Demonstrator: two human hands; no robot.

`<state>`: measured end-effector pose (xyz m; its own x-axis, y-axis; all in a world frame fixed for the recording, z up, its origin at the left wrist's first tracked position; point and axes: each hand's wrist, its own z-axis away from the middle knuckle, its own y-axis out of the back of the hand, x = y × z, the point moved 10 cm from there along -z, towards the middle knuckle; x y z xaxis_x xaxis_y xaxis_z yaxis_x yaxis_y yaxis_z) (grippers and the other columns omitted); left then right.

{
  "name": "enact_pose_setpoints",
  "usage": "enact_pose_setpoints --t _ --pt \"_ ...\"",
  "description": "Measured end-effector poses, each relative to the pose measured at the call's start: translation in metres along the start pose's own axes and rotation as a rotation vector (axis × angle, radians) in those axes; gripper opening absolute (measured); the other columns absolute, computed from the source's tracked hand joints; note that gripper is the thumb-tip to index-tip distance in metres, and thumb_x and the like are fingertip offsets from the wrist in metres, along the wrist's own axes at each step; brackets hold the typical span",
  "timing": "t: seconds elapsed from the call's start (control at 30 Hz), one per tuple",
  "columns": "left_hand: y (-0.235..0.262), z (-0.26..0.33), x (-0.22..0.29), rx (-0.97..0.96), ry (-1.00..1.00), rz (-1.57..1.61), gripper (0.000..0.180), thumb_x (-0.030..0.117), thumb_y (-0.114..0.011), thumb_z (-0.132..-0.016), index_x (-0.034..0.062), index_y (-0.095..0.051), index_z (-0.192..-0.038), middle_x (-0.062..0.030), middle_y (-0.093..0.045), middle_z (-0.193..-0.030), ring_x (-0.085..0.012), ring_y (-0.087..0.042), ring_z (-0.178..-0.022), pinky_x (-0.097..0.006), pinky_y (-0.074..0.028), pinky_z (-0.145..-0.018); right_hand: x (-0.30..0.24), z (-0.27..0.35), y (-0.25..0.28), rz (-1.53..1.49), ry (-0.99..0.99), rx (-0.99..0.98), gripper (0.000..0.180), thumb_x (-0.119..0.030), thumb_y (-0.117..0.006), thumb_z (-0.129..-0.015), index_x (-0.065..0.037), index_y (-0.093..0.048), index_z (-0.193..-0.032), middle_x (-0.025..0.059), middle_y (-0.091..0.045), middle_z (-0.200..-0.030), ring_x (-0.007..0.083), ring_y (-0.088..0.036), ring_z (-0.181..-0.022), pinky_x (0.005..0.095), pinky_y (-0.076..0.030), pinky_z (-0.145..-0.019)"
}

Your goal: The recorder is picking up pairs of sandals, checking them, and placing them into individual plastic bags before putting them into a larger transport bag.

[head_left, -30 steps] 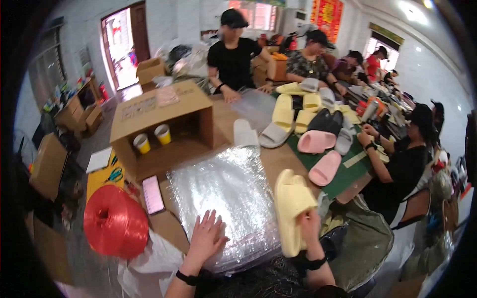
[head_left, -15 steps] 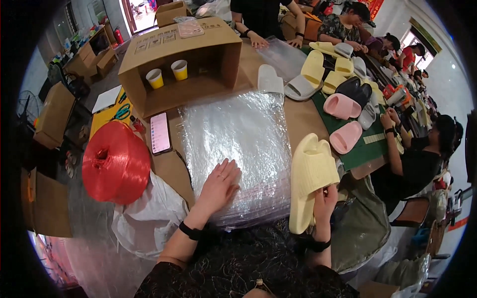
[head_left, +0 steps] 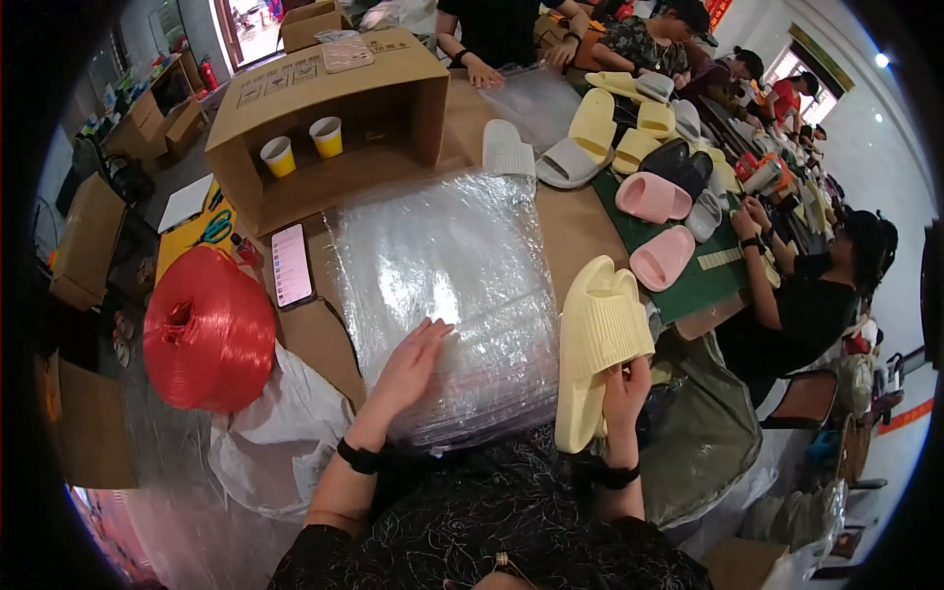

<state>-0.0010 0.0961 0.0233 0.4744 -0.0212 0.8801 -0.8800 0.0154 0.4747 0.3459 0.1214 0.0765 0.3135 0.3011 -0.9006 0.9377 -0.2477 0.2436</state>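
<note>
My left hand rests on a stack of clear plastic bags, near its front left part. Its fingers are stretched out, with nothing seen between them. In my right hand is a pair of pale yellow slippers, held upright by the right side of the stack, toes pointing away from me. The two slippers are pressed together, so the rear one is mostly hidden. My right thumb and fingers grip them at the strap opening.
A cardboard box with two yellow-and-white cups stands behind the stack. To the left are a phone, scissors and a red twine roll. Several slippers lie at the far right, including a pink one. Other people work beyond.
The whole view has shifted a little, moving the scene left. My left hand has turned more onto its edge on the bags. The slippers are still in my right hand.
</note>
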Motion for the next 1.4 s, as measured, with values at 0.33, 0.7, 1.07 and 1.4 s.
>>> enact_pose_setpoints --t 0.33,0.7,1.07,1.4 --pt "0.011 -0.013 -0.04 0.087 0.242 0.631 0.044 0.028 -0.048 -0.107 -0.0034 -0.057 -0.135 -0.014 -0.063 -0.133 -0.0188 -0.057 -0.123 -0.03 -0.04 -0.109 -0.09 0.03 -0.076 0.378 0.514 -0.393 0.045 -0.007 -0.073 -0.075 -0.002 -0.066 -0.12 0.0194 -0.065 -0.12 0.0396 -0.063 -0.107 0.0441 -0.051 -0.091" --pt "0.007 -0.011 -0.016 -0.039 0.148 0.668 0.039 0.018 -0.049 -0.106 0.0009 -0.054 -0.14 -0.007 -0.064 -0.129 -0.0127 -0.059 -0.114 -0.026 -0.047 -0.099 -0.046 0.044 -0.121 0.448 0.374 -0.677 0.026 -0.018 -0.07 -0.083 -0.001 -0.057 -0.096 0.0168 -0.059 -0.094 0.0375 -0.059 -0.089 0.0467 -0.05 -0.072" --pt "-0.006 0.016 0.099 -0.052 -0.432 -0.5 0.046 0.021 -0.051 -0.099 0.0092 -0.051 -0.143 -0.0127 -0.034 -0.159 -0.0377 -0.023 -0.149 -0.054 -0.019 -0.12 -0.062 0.042 -0.134 0.457 0.317 -0.63 0.025 -0.021 -0.069 -0.088 0.0 -0.057 -0.093 0.0187 -0.059 -0.09 0.0383 -0.06 -0.085 0.0478 -0.05 -0.07" --pt "-0.005 0.035 0.13 -0.237 -0.491 -0.266 0.051 0.014 -0.047 -0.097 0.0068 -0.044 -0.148 -0.0119 -0.037 -0.158 -0.0355 -0.025 -0.149 -0.051 -0.017 -0.122 -0.03 0.004 -0.223 0.648 0.319 -0.656 0.018 -0.01 -0.06 -0.084 0.0 -0.056 -0.099 0.0205 -0.059 -0.099 0.0354 -0.061 -0.095 0.0428 -0.052 -0.082"
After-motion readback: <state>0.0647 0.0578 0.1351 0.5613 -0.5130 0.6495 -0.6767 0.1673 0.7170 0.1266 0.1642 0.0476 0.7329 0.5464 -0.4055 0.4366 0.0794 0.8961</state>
